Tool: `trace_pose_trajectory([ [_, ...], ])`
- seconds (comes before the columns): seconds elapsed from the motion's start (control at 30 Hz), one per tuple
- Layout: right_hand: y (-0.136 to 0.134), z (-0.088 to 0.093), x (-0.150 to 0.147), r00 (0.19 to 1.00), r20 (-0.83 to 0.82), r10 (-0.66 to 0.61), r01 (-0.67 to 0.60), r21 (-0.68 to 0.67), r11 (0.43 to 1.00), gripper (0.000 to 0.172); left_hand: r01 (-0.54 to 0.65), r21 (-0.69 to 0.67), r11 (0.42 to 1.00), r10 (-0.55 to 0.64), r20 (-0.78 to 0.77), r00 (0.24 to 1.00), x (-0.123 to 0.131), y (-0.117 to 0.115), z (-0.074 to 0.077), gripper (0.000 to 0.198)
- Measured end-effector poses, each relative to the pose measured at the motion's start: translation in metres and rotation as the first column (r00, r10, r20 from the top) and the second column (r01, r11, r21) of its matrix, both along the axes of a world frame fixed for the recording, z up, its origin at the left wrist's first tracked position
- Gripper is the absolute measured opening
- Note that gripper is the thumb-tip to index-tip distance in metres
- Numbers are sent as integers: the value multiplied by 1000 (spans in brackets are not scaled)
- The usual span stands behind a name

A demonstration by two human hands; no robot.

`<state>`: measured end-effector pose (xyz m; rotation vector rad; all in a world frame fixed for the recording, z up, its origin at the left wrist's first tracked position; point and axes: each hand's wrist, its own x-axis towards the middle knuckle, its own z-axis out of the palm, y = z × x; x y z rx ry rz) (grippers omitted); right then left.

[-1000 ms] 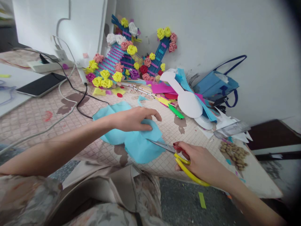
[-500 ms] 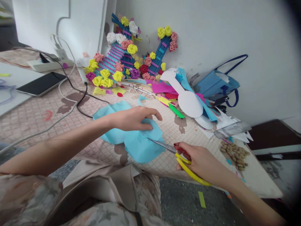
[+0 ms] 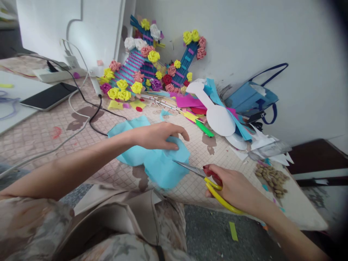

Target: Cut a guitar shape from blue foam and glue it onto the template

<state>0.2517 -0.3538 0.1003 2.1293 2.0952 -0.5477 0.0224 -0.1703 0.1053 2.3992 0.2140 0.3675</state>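
From afar, I judge the left hand (image 3: 159, 136), fingers apart, steadies the light-blue, lobed paper sheet (image 3: 164, 174) on the pale, grid-patterned tabletop (image 3: 196, 149); the right hand (image 3: 232, 183) clamps yellow-handled metal scissors (image 3: 197, 171) (tips over the paper), seemingly for control.

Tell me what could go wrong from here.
The right hand holds yellow-handled metal scissors pointing toward the left hand, which rests on a thin light-blue sheet; a slip might nick a finger. A black cable runs up to the sheet's left edge, so shifting the sheet might snag it.
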Motion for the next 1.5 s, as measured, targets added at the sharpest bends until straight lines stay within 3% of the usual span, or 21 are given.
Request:
trace_pose_trajectory([
  [0.1, -3, -3, 10, 996, -87, -20, 20, 7, 1000, 47, -6, 0, 1000, 6, 13, 1000, 2, 4, -2, 33],
  [0.23, -4, -16, 30, 919, -379, -108, 84, -78, 993, 26, -68, -3, 998, 68, 36, 997, 5, 10, -7, 31],
  [0.37, 3, -44, 30, 657, -735, -171, 238, -13, 971, 35, -148, -2, 989, 148, 74, 986, 11, 11, -8, 30],
  [0.53, 24, -67, -5, 331, -932, -146, 445, 18, 896, 36, -231, -18, 973, 231, 113, 966, 18, 8, -1, 30],
  [0.73, 41, -75, -23, 127, -981, -144, 604, -38, 796, 36, -221, -80, 972, 230, 125, 965, 20, 11, 1, 31],
  [0.87, 44, -84, -20, 31, -984, -177, 597, -124, 792, 33, -197, -86, 977, 208, 140, 968, 19, 13, 1, 32],
  [0.93, 44, -87, -17, 2, -985, -175, 604, -139, 785, 34, -155, -107, 982, 167, 121, 978, 16, 17, 0, 41],
  [1.03, 44, -85, -10, 9, -986, -164, 622, -122, 773, 35, -82, -145, 986, 84, 13, 996, 10, 32, -5, 75],
  [1.1, 44, -81, -4, 18, -988, -154, 627, -109, 772, 36, -76, -101, 992, 68, -79, 995, 7, 44, -12, 85],
  [1.2, 42, -79, 6, 36, -988, -148, 632, -92, 769, 37, -63, 33, 997, 69, -191, 979, 6, 62, -24, 56],
  [1.27, 40, -79, 11, 53, -987, -149, 638, -81, 765, 36, -38, 50, 998, 48, -210, 977, 6, 70, -30, 36],
  [1.4, 37, -81, 15, 93, -984, -151, 670, -51, 741, 35, 25, -8, 1000, -26, -123, 992, 4, 77, -28, 22],
  [1.5, 35, -82, 14, 114, -980, -166, 699, -40, 714, 36, 46, -145, 988, -61, -101, 993, -3, 77, -21, 21],
])
